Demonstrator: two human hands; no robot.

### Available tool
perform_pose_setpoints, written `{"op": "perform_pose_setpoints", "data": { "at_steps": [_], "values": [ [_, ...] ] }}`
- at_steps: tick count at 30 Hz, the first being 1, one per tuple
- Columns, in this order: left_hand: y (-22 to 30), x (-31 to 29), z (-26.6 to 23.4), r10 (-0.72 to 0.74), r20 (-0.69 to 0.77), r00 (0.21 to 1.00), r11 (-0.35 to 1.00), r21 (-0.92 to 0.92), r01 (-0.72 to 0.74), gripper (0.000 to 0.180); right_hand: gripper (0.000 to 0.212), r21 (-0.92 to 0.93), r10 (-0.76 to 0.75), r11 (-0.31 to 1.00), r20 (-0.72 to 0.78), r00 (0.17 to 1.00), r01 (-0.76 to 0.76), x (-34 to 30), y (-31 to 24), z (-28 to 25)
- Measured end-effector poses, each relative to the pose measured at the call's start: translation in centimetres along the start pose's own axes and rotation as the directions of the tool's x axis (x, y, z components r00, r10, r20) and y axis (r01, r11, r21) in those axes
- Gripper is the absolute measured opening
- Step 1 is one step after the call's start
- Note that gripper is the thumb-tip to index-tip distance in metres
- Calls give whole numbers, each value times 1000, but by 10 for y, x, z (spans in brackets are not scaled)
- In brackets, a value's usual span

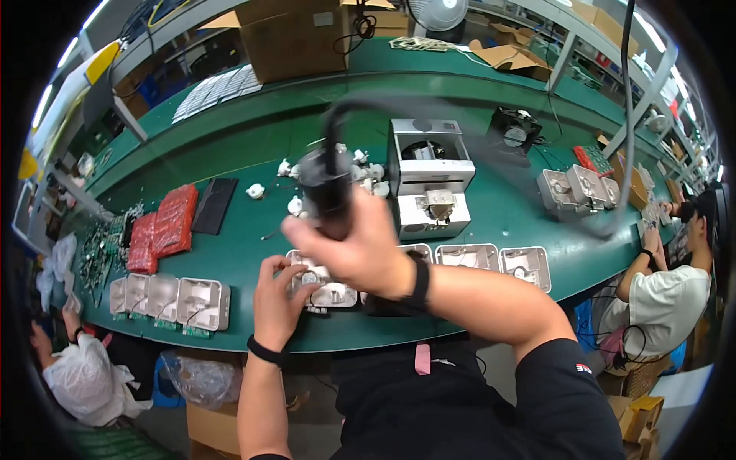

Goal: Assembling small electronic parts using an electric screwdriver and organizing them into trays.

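Note:
My right hand [360, 249] is wrapped around a black electric screwdriver [326, 184], blurred by motion, with its cord rising from the top. Its tip is hidden behind the hand. Just left of it, my left hand [277, 297] curls thumb and fingers about a small round white part [309, 278] inside a white plastic housing [345, 297]. The housing lies open side up near the table's front edge. Beyond the screwdriver is a loose cluster of small white round parts [372, 172]. A grey screw feeder [433, 180] stands right of them.
White housings [468, 261] line the front to my right; others [203, 303] sit at left. Red bubble-wrap packs [175, 218], a black flat tray [215, 205] and green circuit boards [96, 249] lie left. A black fan [514, 132] stands far right. Co-workers [652, 291] sit at both sides.

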State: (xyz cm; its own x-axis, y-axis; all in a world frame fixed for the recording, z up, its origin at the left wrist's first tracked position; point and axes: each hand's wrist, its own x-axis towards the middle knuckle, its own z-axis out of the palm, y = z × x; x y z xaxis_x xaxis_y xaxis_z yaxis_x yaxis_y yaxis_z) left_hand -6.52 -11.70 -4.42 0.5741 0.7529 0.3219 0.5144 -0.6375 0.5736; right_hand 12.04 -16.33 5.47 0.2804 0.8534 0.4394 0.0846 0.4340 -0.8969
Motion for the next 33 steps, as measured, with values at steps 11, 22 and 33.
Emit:
{"op": "perform_pose_setpoints", "data": {
  "at_steps": [11,22,33],
  "values": [
    [31,-14,11,-82,-61,995,997,-7,82,42,17,-111,-182,981,-274,945,157,15,-40,-141],
    [26,-19,12,-196,-38,980,981,-10,196,78,19,51,-14,998,-135,991,21,8,-47,-91],
    [13,-19,22,-228,29,973,968,-103,230,74,30,175,8,983,234,972,-50,9,-5,38]
  ]
}}
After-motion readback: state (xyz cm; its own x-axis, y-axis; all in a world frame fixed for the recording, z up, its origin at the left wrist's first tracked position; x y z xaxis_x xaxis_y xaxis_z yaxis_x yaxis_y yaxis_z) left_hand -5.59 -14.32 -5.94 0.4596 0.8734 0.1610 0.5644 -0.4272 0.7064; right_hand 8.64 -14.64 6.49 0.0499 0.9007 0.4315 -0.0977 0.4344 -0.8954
